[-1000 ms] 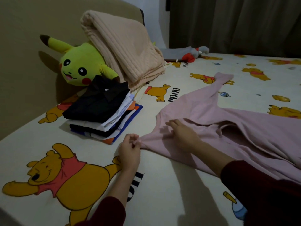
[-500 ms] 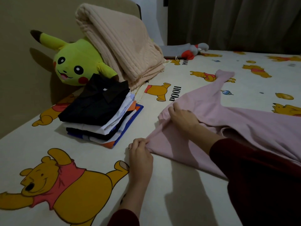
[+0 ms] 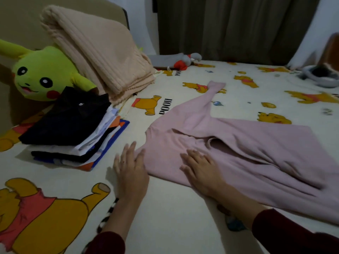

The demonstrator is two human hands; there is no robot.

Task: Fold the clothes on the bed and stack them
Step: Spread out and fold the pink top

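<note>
Bed [image 3: 174, 217], cartoon-bear sheet, carries everything. Dark curtain [image 3: 229, 28] behind its far edge.

Pink top [image 3: 238, 149] spread flat from mid-bed to the right edge, one sleeve [image 3: 207, 99] angled toward the far edge, neckline end toward the stack.

Beige blanket [image 3: 99, 52] folded, leaning at the left far corner against the headboard [image 3: 16, 19].

Yellow plush [image 3: 40, 76] at the left edge, just beside the blanket, touching the back of the stack.

Stack [image 3: 73, 131] of folded clothes near the left edge, black piece on top, white and blue layers under it; apart from the pink top.

Grey plush [image 3: 176, 60] at the far edge. Grey item near the right far corner, too blurred to tell.

Right hand [image 3: 200, 171]: fingers spread straight, palm down, pressing on the top near its neckline. Grips nothing.

Left hand [image 3: 131, 169]: flat, fingers straight, on the sheet at the top's near-left corner, thumb side touching the fabric edge. Grips nothing.

Both sleeves dark red.
</note>
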